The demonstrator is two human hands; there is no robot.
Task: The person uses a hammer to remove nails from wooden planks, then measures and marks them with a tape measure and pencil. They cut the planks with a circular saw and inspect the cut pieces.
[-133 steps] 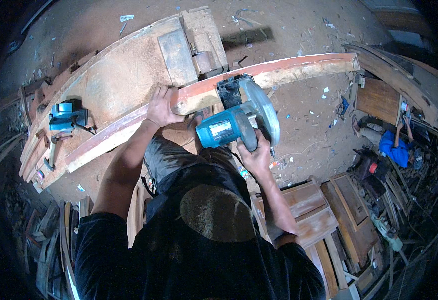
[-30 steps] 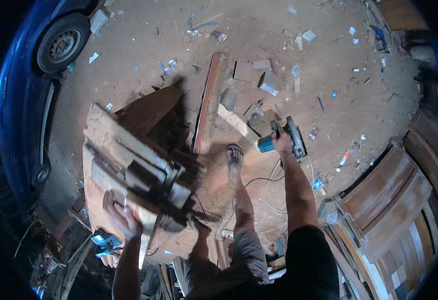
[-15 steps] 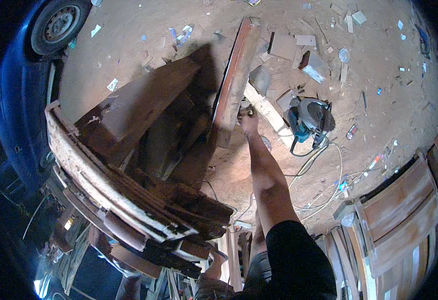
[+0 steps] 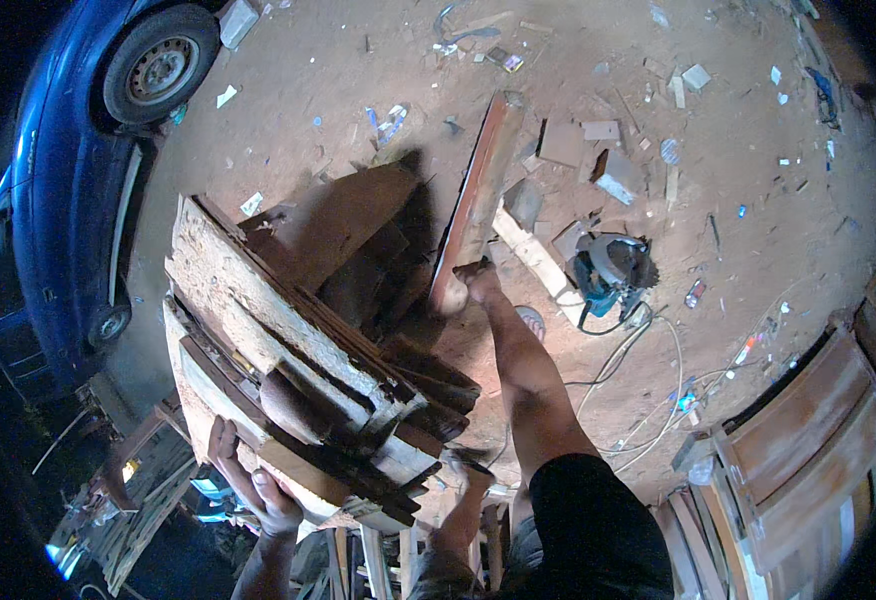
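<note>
Dirt floor (image 4: 758, 130), littered; right hand (image 4: 480, 285) at red-faced beam (image 4: 480, 190)

Picture clock: blue car (image 4: 68, 220) at 9 to 10, wooden panels (image 4: 808, 430) at 4. Off the right hand: circular saw (image 4: 613, 265) on the floor at 3, pale wood strip (image 4: 536, 258) lying between hand and saw, loose cable (image 4: 679, 350) at 4. Lumber stack (image 4: 248, 285) crowds 8, filling most of the space between the hands.

Hands well apart. Left hand (image 4: 263, 500) spread on the stack's near-left edge, at 7 to 8. Right hand touches the beam's near end; can't tell how firm the grip is.

Beam runs up from the right hand, 1 to 2 off the left. Long axis: far end between 12 and 1, near end between 6 and 7.
</note>
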